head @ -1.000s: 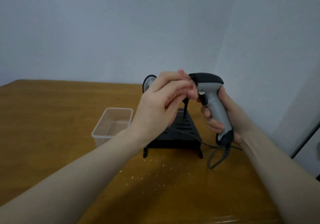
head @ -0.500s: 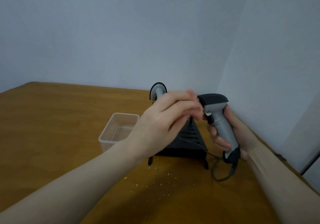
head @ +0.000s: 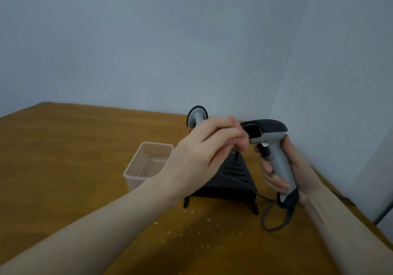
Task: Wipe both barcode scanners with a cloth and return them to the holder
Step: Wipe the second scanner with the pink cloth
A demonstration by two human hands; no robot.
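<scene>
My right hand [head: 282,168] grips the scanner [head: 270,147] by its upright handle, window facing left; my left hand [head: 204,153] pinches the pink cloth [head: 240,136] against that window; the second scanner [head: 197,116] sits in the holder [head: 231,181] on the desk [head: 63,157], behind my left hand.

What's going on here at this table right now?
A person is cleaning a barcode scanner. The right hand grips its handle, while the left hand pinches a pink cloth at its front window. A second scanner stands behind in the black holder, beside a clear plastic tub.
</scene>
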